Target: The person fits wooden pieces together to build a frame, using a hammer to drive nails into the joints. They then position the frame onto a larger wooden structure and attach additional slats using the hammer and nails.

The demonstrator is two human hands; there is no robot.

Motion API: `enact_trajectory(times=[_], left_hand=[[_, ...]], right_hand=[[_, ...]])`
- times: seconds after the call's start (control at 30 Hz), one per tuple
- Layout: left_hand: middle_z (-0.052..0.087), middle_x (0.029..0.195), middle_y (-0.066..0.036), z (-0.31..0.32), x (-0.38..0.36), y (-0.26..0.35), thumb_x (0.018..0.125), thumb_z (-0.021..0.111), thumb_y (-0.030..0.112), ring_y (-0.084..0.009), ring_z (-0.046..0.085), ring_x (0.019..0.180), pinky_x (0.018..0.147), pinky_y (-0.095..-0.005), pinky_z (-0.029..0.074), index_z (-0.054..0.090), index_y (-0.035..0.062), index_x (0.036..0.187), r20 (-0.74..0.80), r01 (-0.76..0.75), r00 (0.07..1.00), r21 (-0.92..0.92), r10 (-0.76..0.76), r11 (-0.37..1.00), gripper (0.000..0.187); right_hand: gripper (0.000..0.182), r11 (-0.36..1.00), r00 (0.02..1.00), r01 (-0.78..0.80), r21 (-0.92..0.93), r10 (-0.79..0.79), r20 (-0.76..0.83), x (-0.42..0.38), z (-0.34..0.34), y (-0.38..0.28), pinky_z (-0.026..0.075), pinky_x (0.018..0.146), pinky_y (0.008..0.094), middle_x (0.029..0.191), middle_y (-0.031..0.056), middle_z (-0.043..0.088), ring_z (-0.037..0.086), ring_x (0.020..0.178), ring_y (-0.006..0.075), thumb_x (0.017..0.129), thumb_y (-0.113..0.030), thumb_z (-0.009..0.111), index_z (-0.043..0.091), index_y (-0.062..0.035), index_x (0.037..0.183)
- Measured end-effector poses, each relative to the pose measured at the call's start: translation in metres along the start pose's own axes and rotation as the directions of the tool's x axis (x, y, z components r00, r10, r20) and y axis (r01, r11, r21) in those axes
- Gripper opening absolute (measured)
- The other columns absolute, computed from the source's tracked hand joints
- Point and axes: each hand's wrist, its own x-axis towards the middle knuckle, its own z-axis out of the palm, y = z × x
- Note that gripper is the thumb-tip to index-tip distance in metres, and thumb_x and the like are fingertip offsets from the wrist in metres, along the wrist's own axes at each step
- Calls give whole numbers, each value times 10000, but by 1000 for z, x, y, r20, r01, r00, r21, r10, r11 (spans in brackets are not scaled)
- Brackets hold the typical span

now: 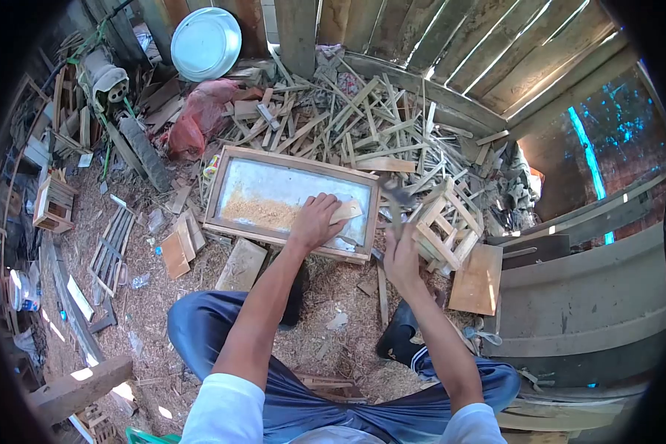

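A shallow wooden-framed box (pixel 303 157) lies before me, with a pale whitish bottom and a heap of sawdust (pixel 259 214) along its near side. My left hand (pixel 317 222) reaches over its near rim, fingers closed on a small light wooden piece (pixel 346 212) inside. Just off the box's right end, my right hand (pixel 402 259) grips a hammer (pixel 395 216) by its handle. The hammer's head points away from me and is smeared by motion. Close to the right hand stands a small slatted wooden frame (pixel 451 226).
Scrap wood strips (pixel 362 111) pile up behind the box. A pink plastic bag (pixel 200 118) and a pale round basin (pixel 206 44) sit at the back left. Flat boards (pixel 476 280) lie on the right, and a slatted rack (pixel 112 248) rests on the sawdust-strewn floor at left.
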Motion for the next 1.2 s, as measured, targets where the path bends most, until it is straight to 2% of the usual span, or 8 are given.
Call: enact_trajectory(times=[0.1,0.33,0.47,0.63,0.73,0.9,1.0,1.2], left_hand=[[589,1032,-65,-2,3,1,789,715,294,-246,542,999,864,-376,430,648,26,1053,-11,-14,1000,28,15,1000,381],[577,1031,-66,-1,-1,-1,803,698,311,-237,529,1003,864,-371,422,643,30,1062,2,-21,1000,29,21,999,387],[576,1027,-71,0,3,-2,802,696,305,-244,528,1009,867,-376,423,640,34,1064,-1,-23,1000,41,23,999,382],[582,1016,-78,3,-4,-9,804,707,296,-259,544,990,864,-383,425,650,31,1068,-28,-21,999,28,21,999,379],[577,1014,-79,3,-1,1,803,707,300,-257,540,986,864,-382,424,647,33,1075,-14,-24,1000,23,24,999,385],[570,1007,-79,4,-5,-2,802,708,300,-257,533,987,861,-381,423,644,34,1084,12,-29,1000,47,29,998,393],[568,1012,-77,4,-2,-4,806,704,306,-261,531,989,863,-383,423,643,37,1085,-15,-34,999,47,35,998,393],[565,1036,-82,6,0,-6,800,699,309,-269,529,1000,878,-381,420,639,39,1073,-39,-23,999,65,26,998,389]], right_hand=[[315,957,912,-90,-274,190,363,-1,16,31,468,650,605,767,322,626,623,771,508,1000,-306,456,480,2,1060],[311,997,996,-67,23,66,63,-10,4,8,456,659,604,759,319,618,619,784,507,997,-311,476,476,-6,1057],[269,920,892,-59,-386,222,394,-2,12,45,433,620,547,745,293,618,619,729,488,992,-222,497,463,-12,1157],[334,988,983,-143,54,136,122,-11,-7,1,464,635,563,713,299,605,613,713,499,1001,-292,468,480,29,1095],[306,936,910,-117,-331,235,342,-20,15,46,474,679,603,744,310,621,604,754,532,1000,-324,462,470,-23,1059],[307,942,906,-175,-286,268,328,-16,-3,3,470,683,604,760,322,621,611,765,524,997,-320,464,460,-18,1051],[310,987,987,-152,54,148,69,-18,0,-1,473,680,602,758,322,623,618,758,514,993,-325,468,460,-21,1050],[334,926,893,-154,-345,279,352,-15,5,25,489,712,596,757,319,625,628,787,502,985,-339,481,515,-11,1038]])
